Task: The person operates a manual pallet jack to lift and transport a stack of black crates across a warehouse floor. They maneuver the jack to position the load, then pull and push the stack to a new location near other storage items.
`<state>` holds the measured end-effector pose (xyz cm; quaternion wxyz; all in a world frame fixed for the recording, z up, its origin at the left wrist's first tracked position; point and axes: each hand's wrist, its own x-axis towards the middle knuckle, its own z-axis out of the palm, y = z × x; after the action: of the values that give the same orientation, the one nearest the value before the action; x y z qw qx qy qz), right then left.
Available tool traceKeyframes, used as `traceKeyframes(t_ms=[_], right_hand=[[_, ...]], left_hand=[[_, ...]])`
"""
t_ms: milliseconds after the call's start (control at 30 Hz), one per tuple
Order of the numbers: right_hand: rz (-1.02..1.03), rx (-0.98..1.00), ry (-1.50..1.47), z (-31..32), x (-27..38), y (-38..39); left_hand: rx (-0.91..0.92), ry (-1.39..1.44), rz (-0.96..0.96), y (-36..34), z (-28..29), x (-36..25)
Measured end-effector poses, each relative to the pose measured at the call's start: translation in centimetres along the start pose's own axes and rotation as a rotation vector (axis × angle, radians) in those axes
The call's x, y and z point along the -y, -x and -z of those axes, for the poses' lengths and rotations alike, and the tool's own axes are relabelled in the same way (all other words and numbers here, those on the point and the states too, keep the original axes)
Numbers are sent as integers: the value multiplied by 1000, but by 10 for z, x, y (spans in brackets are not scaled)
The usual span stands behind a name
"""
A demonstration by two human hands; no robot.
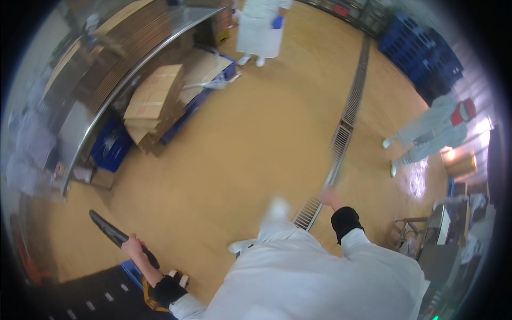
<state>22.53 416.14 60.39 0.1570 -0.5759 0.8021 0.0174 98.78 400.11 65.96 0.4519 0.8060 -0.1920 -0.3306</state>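
Note:
My left hand [133, 245] is closed around the black handle [108, 227] at the lower left. Below it are a yellow metal frame with pale wheels [181, 280] and a dark slotted platform [74, 296] with a blue edge. My right hand [329, 196] hangs free of the handle over the floor drain [306, 213]; motion blurs its fingers. My white-clad legs and boots show below me, one foot smeared by movement.
A steel table [85, 133] bears cardboard stacks [112, 40] at left, beside a pallet with boxes [153, 96] and a blue crate [109, 144]. Co-workers stand ahead [260, 26], right [432, 130] and left [34, 146]. Blue crates [410, 48] and steel equipment [437, 229] line the right side.

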Motion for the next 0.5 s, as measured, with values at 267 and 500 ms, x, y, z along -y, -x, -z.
traceKeyframes(t_ms=[267,500], right_hand=[[-336,-29,-312,6,-139,80],[-506,30,-270,49,-210,27]], left_hand=[[6,-118,-25,-31,-56,-39],[-37,-262,-62,87,-80,-15]])
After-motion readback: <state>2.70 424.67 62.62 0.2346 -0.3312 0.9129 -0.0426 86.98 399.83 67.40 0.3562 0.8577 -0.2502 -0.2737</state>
